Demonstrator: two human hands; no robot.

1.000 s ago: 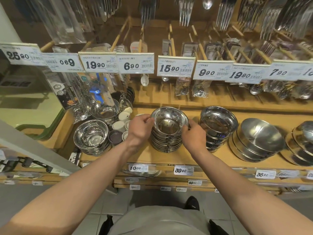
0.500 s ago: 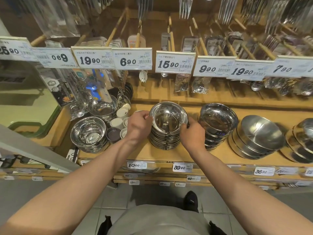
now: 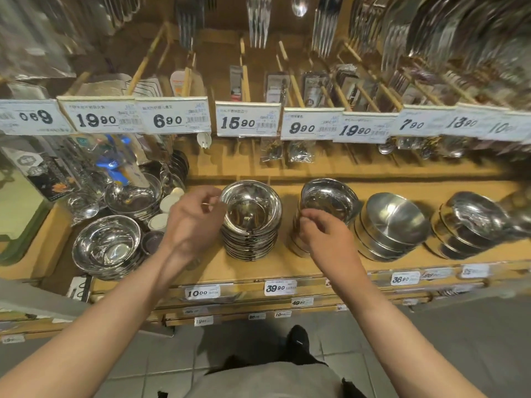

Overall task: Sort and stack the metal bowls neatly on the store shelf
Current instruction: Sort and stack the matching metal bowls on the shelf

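Note:
A tall stack of shallow rimmed metal bowls (image 3: 251, 222) stands mid-shelf. My left hand (image 3: 195, 218) hovers at its left rim with loosely curled fingers, the fingertips just at the rim and holding nothing. To the right is a stack of deeper metal bowls (image 3: 330, 198). My right hand (image 3: 326, 235) sits in front of that stack's near left side, fingers loosely curled by the rim; whether they touch it is unclear. Two more bowl stacks (image 3: 393, 225) (image 3: 471, 222) lean over further right. A wide bowl stack (image 3: 107, 247) sits at the left.
The wooden shelf (image 3: 258, 271) has price tags along its front edge. Small white cups (image 3: 168, 202) and another bowl pile (image 3: 132, 195) crowd the back left. Packaged cutlery hangs from pegs above, behind a row of price cards (image 3: 247, 119).
My right hand let go of the middle stack and moved right to the deeper bowls. My left hand loosened its hold on the middle stack's rim. The view shifted right.

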